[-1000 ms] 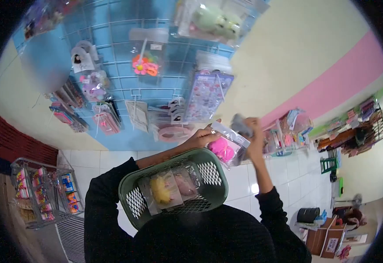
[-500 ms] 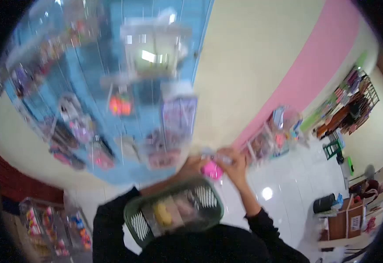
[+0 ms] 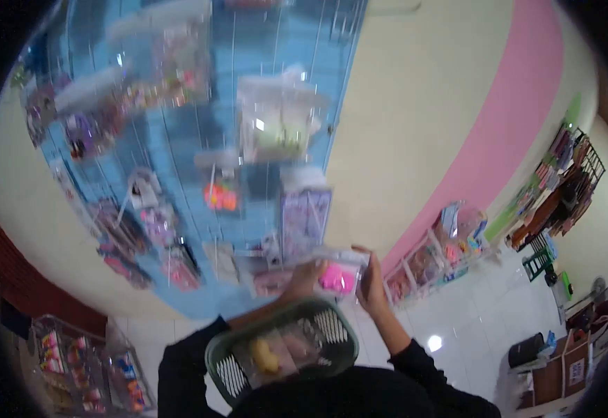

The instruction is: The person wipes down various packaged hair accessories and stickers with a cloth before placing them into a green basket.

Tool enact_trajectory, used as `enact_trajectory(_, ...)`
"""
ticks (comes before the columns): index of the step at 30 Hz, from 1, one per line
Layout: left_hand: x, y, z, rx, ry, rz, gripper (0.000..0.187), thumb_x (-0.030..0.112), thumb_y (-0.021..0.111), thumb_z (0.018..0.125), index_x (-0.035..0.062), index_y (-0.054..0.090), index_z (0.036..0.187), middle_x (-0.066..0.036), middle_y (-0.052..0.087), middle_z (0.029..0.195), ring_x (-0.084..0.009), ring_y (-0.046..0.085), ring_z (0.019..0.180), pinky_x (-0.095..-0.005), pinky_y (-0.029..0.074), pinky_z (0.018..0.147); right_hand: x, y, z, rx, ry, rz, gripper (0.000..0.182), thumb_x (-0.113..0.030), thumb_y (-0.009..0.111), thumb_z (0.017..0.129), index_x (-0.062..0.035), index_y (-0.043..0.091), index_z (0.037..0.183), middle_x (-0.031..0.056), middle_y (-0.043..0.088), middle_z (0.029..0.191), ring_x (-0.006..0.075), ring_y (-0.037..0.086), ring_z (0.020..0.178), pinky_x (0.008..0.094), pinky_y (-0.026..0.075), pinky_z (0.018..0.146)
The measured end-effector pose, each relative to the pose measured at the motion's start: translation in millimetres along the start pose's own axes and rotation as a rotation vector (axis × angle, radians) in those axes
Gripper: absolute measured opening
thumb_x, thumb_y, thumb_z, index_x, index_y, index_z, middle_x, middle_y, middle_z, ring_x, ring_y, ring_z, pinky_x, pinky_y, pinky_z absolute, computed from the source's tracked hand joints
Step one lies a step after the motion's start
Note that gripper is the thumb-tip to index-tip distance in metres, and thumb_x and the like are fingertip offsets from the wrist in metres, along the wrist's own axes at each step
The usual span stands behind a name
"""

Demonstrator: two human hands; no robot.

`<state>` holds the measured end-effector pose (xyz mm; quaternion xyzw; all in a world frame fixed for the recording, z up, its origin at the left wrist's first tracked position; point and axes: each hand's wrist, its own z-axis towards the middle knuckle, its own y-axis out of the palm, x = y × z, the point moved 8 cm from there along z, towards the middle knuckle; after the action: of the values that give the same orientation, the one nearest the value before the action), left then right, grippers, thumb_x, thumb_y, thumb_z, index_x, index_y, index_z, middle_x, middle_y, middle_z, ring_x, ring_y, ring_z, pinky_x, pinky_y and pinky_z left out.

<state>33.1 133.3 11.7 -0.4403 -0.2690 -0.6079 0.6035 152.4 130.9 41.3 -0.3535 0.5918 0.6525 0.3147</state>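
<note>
A clear packet with a bright pink item is held up between my two hands, just beyond the basket. My left hand grips its left side with closed fingers. On the packet's right edge, my right hand has its fingers pressed against the plastic. A dark green basket hangs at my left forearm, close to my body. Inside it lies a clear packet with a yellow item, beside another packaged item.
A blue slatted panel with hanging packets fills the upper left. Clear bins of packaged goods stand by the wall at right. Another bin rack is at lower left. Boxes and a black bin are at lower right.
The pink packet now faces the camera more fully, and my hands are farther apart at its sides. The view has shifted, so the panel appears lower and farther right.
</note>
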Motion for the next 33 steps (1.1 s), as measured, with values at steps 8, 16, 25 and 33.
enact_trajectory(8,-6.8,19.1,-1.8,-0.037,-0.395,-0.662,0.025,0.024,0.042,0.079,0.0004,0.051,0.077,0.002,0.048,0.069,-0.0046,0.041,0.067,-0.0208,0.034,0.063,3.5,-71.6,-15.8,0.095,0.227,-0.445,0.024,-0.024,0.047,0.076,-0.0005,0.054,0.078,0.0030,0.053,0.072,0.0062,0.046,0.058,0.0177,0.037,0.052)
enact_trajectory(16,-4.8,54.7,-15.2,-0.088,-0.570,-0.840,0.030,0.027,0.042,0.079,0.0007,0.052,0.088,-0.001,0.052,0.073,-0.0063,0.048,0.065,-0.0197,0.040,0.058,-115.7,-87.7,-30.9,0.270,-0.329,-0.894,0.023,-0.019,0.046,0.076,0.0017,0.054,0.075,0.0054,0.053,0.071,0.0120,0.048,0.060,0.0230,0.037,0.054)
enact_trajectory(25,-6.3,71.9,-13.0,-0.041,-0.552,-0.874,0.038,0.034,0.036,0.080,0.0012,0.046,0.098,-0.007,0.051,0.083,-0.0126,0.052,0.073,-0.0252,0.047,0.057,-86.4,-109.5,-62.2,-0.068,-0.062,0.506,0.032,-0.003,0.035,0.069,0.0100,0.038,0.097,0.0182,0.046,0.100,0.0272,0.043,0.095,0.0369,0.032,0.085)
enact_trajectory(33,4.7,77.3,-10.1,-0.079,-0.608,-0.764,0.040,0.039,0.035,0.078,0.0063,0.047,0.099,-0.004,0.050,0.086,-0.0111,0.051,0.070,-0.0231,0.047,0.048,-23.5,-151.3,-85.8,0.258,-0.093,0.808,0.042,0.006,0.033,0.063,0.0026,0.037,0.105,0.0155,0.041,0.106,0.0262,0.042,0.096,0.0364,0.036,0.082)
